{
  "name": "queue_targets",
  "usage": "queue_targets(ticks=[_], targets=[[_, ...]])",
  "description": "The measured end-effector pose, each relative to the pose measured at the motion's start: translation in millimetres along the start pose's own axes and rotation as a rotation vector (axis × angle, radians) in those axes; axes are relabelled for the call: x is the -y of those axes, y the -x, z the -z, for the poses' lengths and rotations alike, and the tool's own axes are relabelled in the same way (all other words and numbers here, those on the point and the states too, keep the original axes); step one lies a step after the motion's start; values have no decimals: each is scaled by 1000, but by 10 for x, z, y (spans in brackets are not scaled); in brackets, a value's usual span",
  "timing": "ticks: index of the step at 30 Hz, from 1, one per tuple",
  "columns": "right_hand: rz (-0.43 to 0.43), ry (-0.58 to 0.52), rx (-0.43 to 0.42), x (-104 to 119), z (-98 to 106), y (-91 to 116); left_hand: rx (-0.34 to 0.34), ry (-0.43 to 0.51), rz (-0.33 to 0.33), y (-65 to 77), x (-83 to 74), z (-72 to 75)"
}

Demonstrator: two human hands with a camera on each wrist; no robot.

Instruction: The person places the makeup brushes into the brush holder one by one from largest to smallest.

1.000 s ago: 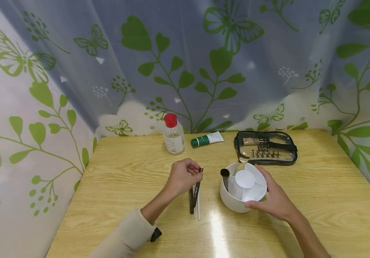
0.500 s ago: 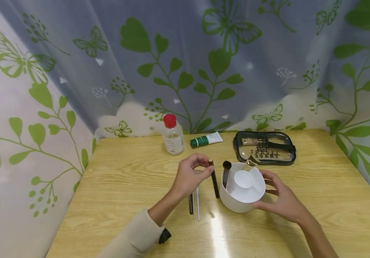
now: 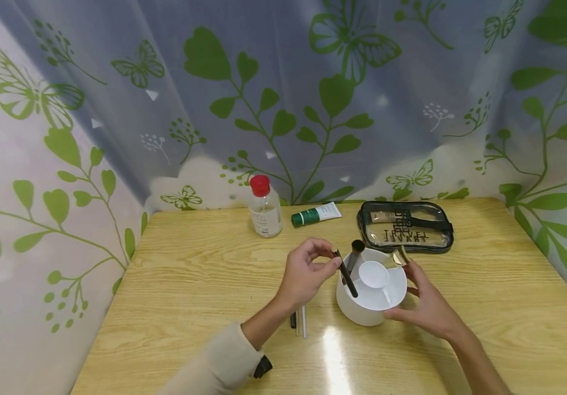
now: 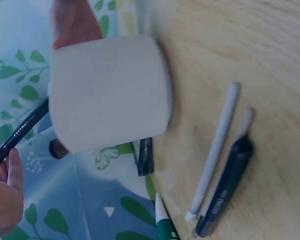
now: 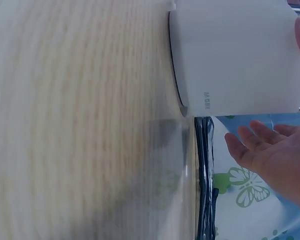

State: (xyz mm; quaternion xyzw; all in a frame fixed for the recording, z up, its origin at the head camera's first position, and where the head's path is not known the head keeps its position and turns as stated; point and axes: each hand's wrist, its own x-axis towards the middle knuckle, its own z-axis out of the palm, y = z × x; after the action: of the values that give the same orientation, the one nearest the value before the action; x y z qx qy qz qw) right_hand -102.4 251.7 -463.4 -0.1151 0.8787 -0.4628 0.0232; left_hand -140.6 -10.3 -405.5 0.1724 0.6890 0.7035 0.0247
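My left hand [image 3: 308, 271] pinches a black cosmetic pen [image 3: 346, 276] near its upper end. The pen slants down, its lower end over the compartments of a round white divided organizer [image 3: 361, 312]. My right hand [image 3: 426, 299] grips the organizer from the right, thumb at the front and fingers farther back. A dark makeup brush [image 3: 356, 249] stands in the organizer, bristles up. At the back right of its rim a gold-coloured item [image 3: 399, 256] sticks up beside my right fingers. In the left wrist view, the held pen [image 4: 22, 130] shows white lettering.
Another black pen [image 4: 225, 187] and a thin white stick [image 4: 212, 155] lie on the table left of the organizer. Along the back stand a red-capped bottle [image 3: 265, 214], a green-and-white tube [image 3: 316, 214] and a clear black-edged travel pouch [image 3: 406, 226]. A patterned curtain [image 3: 283, 109] hangs behind.
My left hand has lifted the black pen from the table and carried it right to the organizer. The organizer has turned clockwise under my right hand, bringing the brush and gold-coloured item round.
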Motion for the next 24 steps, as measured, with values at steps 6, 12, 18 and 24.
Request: queue_targets(ticks=[6,12,18,24], targets=[[-23,-44,20,-3,-83,-18,5,-75,5,48,130,-68],[-38,-36,19,26,-105,-11,6,-186,-6,121,245,-123],[-58,-12,23,16,-104,-15,-25,-368,-54,164,318,-146],[-47,-20,14,8,-120,-15,-23,-420,-76,175,377,-157]])
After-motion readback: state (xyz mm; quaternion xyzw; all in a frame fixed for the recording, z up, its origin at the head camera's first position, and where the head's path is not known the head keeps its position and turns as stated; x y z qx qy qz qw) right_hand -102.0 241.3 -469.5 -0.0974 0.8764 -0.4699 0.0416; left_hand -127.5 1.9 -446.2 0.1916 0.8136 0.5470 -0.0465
